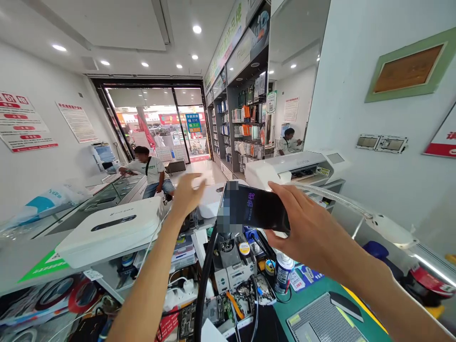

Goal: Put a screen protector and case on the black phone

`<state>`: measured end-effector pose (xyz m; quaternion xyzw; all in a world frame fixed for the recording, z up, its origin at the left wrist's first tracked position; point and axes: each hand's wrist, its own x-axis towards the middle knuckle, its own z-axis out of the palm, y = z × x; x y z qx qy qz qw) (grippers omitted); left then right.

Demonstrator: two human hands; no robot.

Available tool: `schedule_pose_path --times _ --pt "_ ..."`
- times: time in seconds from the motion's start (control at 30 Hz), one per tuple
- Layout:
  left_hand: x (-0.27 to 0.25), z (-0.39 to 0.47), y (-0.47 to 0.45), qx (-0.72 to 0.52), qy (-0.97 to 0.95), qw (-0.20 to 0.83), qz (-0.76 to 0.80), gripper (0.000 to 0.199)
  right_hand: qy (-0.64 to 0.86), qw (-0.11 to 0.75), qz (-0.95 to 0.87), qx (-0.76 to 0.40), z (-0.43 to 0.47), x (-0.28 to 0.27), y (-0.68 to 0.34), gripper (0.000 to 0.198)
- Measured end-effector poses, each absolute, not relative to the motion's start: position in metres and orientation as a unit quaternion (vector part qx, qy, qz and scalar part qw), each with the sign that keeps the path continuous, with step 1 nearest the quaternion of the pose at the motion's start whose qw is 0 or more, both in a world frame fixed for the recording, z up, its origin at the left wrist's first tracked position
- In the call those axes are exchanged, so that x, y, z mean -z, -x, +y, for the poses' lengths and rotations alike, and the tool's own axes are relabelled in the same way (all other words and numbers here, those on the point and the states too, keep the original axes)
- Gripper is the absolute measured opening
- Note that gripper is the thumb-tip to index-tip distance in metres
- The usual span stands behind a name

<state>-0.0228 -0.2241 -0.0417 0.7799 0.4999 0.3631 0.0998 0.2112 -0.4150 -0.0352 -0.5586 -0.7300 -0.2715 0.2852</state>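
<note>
My right hand (302,213) grips a dark smartphone (261,206) by its right end, thumb below and fingers above. The phone lies sideways in the air over the cluttered bench, its screen toward me, with purple lettering on it. Part of its left end is blurred out. My left hand (188,194) is raised to the left of the phone, apart from it. Slightly smeared, its bent fingers and thumb are spread with nothing visible between them. Under the phone stand a grey metal device (233,270) and a spray can (284,273).
A white box-shaped machine (114,223) sits on the left counter. A green mat (317,304) bears a perforated metal plate (324,320). A lamp arm (377,221) reaches in from the right. Black cables (206,285) cross the bench. Beyond, a person (153,171) sits by a glass counter.
</note>
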Motion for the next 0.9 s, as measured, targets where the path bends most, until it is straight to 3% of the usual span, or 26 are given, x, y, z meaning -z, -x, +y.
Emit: schedule_pose_path --times 0.03,0.07,0.13,0.2,0.27,0.43,0.57,0.7,0.8,0.9 --pt "0.052 -0.249 0.028 -0.42 -0.74 0.098 0.516 0.049 0.559 0.296 -0.723 0.278 -0.422 0.038 -0.211 0.073" --pt "0.065 -0.278 0.03 -0.558 -0.641 0.134 0.51 0.046 0.561 0.307 -0.716 0.279 -0.429 0.042 -0.209 0.073" --pt "0.095 -0.337 0.023 -0.695 -0.52 0.277 0.411 0.036 0.57 0.329 -0.706 0.263 -0.441 0.051 -0.204 0.072" --pt "0.122 -0.389 0.003 -0.636 -0.529 0.459 0.324 0.039 0.582 0.343 -0.702 0.228 -0.452 0.063 -0.196 0.071" --pt "0.14 -0.424 -0.021 -0.589 -0.528 0.548 0.273 0.055 0.593 0.346 -0.701 0.19 -0.461 0.08 -0.187 0.072" --pt "0.159 -0.445 -0.047 -0.576 -0.441 0.589 0.356 0.038 0.636 0.363 -0.679 0.056 -0.489 0.122 -0.189 0.073" --pt "0.168 -0.452 -0.035 -0.522 -0.434 0.643 0.356 0.031 0.65 0.394 -0.613 -0.217 -0.513 0.128 -0.217 0.076" --pt "0.17 -0.468 -0.031 -0.456 -0.454 0.676 0.359 0.041 0.607 0.418 -0.51 -0.443 -0.523 0.126 -0.235 0.057" --pt "0.168 -0.477 -0.033 -0.42 -0.468 0.694 0.351 0.045 0.558 0.442 -0.489 -0.504 -0.525 0.13 -0.238 0.031" --pt "0.164 -0.484 -0.037 -0.407 -0.464 0.7 0.361 0.045 0.529 0.458 -0.494 -0.517 -0.527 0.137 -0.241 0.034"
